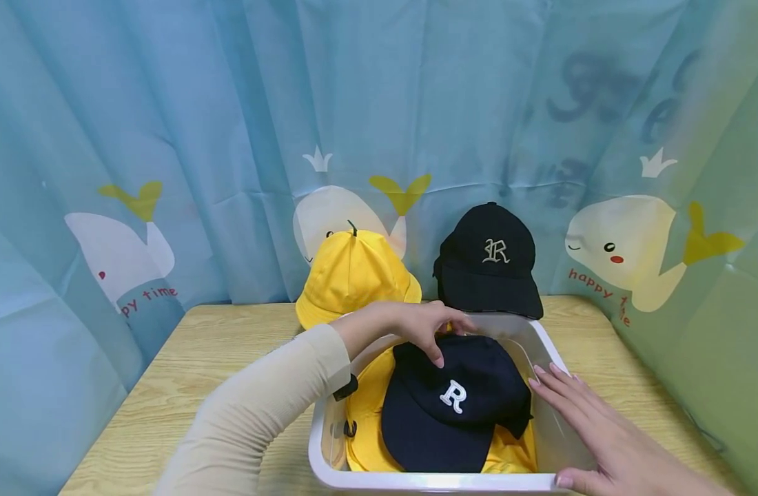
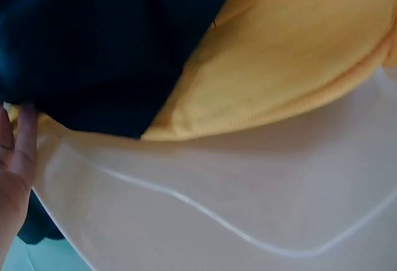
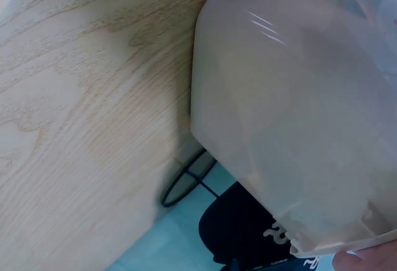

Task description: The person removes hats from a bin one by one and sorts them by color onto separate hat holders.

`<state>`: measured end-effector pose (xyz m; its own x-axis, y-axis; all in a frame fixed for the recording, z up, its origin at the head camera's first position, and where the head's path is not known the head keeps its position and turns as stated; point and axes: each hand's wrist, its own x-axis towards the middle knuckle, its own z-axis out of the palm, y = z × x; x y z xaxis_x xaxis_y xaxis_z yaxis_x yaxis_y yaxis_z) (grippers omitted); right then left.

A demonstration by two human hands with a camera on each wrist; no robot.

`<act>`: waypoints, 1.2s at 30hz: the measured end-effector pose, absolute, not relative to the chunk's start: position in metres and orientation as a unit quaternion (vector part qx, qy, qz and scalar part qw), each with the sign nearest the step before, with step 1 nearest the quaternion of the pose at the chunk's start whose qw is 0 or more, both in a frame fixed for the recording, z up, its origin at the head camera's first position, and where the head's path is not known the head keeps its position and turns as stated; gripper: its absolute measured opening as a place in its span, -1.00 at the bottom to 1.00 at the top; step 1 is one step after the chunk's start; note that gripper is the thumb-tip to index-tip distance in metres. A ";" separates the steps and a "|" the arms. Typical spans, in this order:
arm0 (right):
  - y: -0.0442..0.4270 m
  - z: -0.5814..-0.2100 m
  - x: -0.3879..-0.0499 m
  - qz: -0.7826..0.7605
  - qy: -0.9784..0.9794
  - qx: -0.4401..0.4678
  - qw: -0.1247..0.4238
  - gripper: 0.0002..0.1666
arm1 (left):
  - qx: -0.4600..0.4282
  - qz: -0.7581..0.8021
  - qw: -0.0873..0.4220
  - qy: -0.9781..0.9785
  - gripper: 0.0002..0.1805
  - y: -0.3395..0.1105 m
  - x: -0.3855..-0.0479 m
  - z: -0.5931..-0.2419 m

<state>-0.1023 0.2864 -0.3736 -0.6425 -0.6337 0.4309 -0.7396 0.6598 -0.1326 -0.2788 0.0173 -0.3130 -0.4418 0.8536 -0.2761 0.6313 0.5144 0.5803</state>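
A navy baseball cap [image 1: 472, 386] with a white letter R lies on yellow fabric hats [image 1: 366, 413] inside a white plastic bin [image 1: 428, 481]. My left hand [image 1: 425, 327] reaches over the bin's far side to the cap's crown. Its thumb and fingers are spread apart at the crown, and the left wrist view shows its fingers [image 2: 26, 141] beside the dark cloth [image 2: 93, 54]. My right hand [image 1: 596, 434] rests on the bin's right side, fingers extended over the rim and thumb at the front corner. Only a fingertip [image 3: 366, 258] of it shows in the right wrist view.
Behind the bin, a yellow bucket hat [image 1: 357, 272] stands at the left and a black cap [image 1: 487, 265] with a letter emblem at the right. A wooden table [image 1: 230, 358] bears the bin. Blue whale-print curtains [image 1: 242, 103] hang behind and beside it.
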 end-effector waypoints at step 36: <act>0.284 -0.378 -0.104 0.196 -0.871 0.403 0.203 0.05 | 0.560 0.344 0.261 0.707 -0.65 -0.008 -0.277 -0.264</act>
<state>-0.1038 0.2841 -0.3783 -0.5927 -0.6228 0.5107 -0.7815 0.5981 -0.1776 -0.2767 -0.0080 -0.2638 -0.2359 0.9716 0.0166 0.6128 0.1355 0.7786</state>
